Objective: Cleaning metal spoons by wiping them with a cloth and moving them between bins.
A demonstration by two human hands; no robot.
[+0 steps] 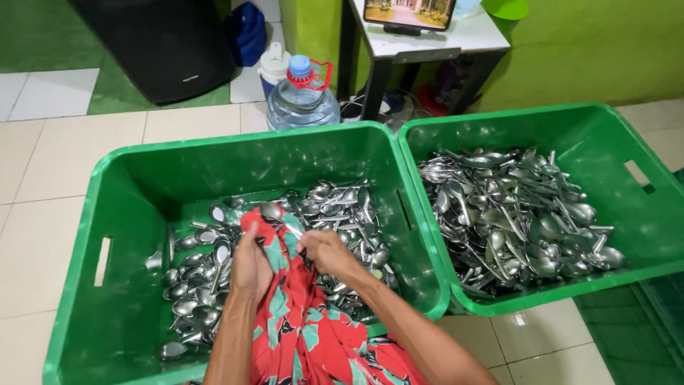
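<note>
Red floral cloth with green and black print (306,321) is draped over the near rim of the left green plastic crate (100,207) and is gathered between both hands. The left hand (251,267) is closed around a fold of the fabric, and the right hand (326,253) is pinched shut on the cloth's upper edge; a stainless steel spoon (274,212) appears to be wrapped at the top of the bundle, though the grip on it cannot be clearly told. The cloth is judged soft, light and limp, best taken in bunched folds. The spoons are judged stiff, smooth and likely slippery, best held by the handle. A heap of metal spoons (206,285) is spread across the floor of the left crate. Just beside it, a second green plastic crate (591,135) is filled with more spoons (513,214). Farther back on the tiled floor, a clear water jug with a blue cap (303,96) is seen near a white table (427,43).
</note>
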